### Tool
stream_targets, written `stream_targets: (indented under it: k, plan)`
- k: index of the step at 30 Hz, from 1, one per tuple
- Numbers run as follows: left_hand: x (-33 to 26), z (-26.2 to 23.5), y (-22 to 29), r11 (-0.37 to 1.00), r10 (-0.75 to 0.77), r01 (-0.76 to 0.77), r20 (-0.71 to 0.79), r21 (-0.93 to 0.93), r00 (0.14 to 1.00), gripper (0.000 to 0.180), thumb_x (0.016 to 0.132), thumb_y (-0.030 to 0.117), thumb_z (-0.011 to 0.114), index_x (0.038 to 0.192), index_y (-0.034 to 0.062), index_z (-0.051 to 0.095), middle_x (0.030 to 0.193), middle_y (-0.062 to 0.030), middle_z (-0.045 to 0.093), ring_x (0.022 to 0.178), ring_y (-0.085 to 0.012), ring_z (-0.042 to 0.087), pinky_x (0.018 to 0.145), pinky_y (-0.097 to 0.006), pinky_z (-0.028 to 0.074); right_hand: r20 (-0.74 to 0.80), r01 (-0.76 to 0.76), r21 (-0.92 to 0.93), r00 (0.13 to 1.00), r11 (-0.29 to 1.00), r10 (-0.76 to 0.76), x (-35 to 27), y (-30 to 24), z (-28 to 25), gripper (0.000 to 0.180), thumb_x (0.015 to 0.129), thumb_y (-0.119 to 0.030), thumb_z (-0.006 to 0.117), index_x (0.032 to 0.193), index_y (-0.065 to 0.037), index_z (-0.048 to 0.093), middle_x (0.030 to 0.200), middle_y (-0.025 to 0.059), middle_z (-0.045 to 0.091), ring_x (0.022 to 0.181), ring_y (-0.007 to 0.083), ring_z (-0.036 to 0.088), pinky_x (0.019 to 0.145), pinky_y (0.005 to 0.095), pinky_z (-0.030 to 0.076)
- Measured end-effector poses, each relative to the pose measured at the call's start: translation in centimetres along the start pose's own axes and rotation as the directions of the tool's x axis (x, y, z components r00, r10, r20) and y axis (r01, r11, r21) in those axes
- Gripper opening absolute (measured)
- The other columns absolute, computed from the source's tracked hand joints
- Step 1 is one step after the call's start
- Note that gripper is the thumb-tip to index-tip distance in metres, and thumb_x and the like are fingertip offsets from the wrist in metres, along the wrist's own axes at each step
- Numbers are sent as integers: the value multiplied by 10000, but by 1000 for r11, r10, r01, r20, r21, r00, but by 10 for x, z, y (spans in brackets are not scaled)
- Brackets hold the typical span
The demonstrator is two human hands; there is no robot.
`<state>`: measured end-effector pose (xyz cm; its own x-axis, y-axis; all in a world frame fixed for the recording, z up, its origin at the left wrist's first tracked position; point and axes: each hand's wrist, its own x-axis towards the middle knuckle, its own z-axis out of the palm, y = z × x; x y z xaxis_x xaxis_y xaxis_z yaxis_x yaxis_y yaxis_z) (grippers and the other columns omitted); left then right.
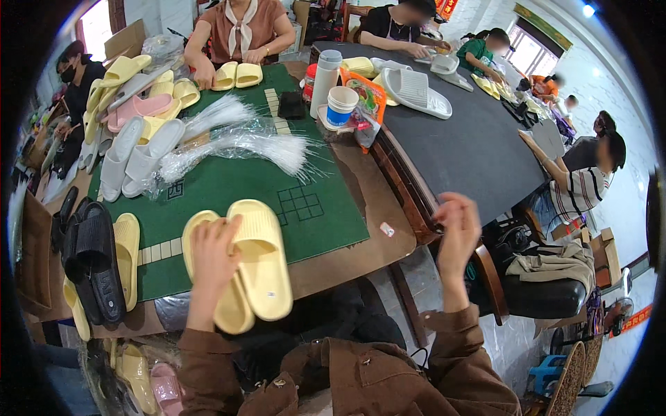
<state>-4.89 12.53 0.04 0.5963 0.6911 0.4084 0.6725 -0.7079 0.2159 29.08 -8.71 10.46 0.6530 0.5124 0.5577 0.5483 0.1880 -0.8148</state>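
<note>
My left hand [214, 253] grips a pair of pale yellow slippers [267, 277] at the near edge of the green-topped table. The fingers lie over the strap of the left slipper, and the right slipper leans against it with its footbed facing me. My right hand [459, 225] is raised to the right, away from the slippers, beside the corner of the dark table. Its fingers are curled in together; anything between them is too small to make out. Beyond the slippers lies a bundle of thin clear plastic strands [263, 149] in a plastic wrapper.
Grey slippers [121, 159] and a pink slipper [142, 107] are heaped at the far left. Black slippers [97, 260] stand at the near left edge. A white tumbler [326, 80] and a paper cup [341, 107] stand between the tables. Several people work around them. A black chair [541, 295] is at right.
</note>
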Motion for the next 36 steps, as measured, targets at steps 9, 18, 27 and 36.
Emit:
stream_targets:
  k: [9, 18, 27, 36]
  plan:
    - [-34, -70, -110, 991, -45, 47, -17, 125, 999, 606, 717, -17, 618, 1305, 120, 562, 1165, -147, 593, 1168, -360, 500, 1014, -443, 402, -173, 286, -191, 932, 939, -319, 36, 12, -70, 396, 968, 16, 482, 1360, 30, 426, 1341, 178, 510, 1276, 279, 500, 1091, 388, 407]
    - [-62, -50, -101, 807, -301, 352, -183, 475, 936, 723, 802, 174, 679, 1456, 179, 371, 1516, -142, 318, 1420, -333, 250, 1157, -582, 151, -102, 123, -59, 986, 991, -129, 36, 48, -64, 455, 1053, -300, 342, 1318, 36, 497, 1306, 194, 547, 1221, 312, 537, 1073, 440, 421]
    - [-100, -36, -11, 839, -497, 529, -217, 129, 840, 621, 879, 282, 596, 1455, 178, 387, 1476, -353, 174, 1356, -547, 213, 1067, -664, 209, -169, 57, -149, 982, 987, -82, 46, 30, -74, 472, 1064, -336, 236, 1427, -80, 396, 1300, 191, 556, 1208, 293, 548, 1071, 443, 415]
    - [-99, -24, -77, 771, -498, 550, -234, 322, 835, 426, 952, 296, 491, 1372, 225, 507, 1292, -189, 490, 1287, -422, 413, 1040, -663, 265, -141, 152, -260, 971, 954, -194, 71, 42, -108, 453, 1053, -323, 286, 1385, -70, 459, 1322, 148, 550, 1237, 234, 512, 1070, 376, 385]
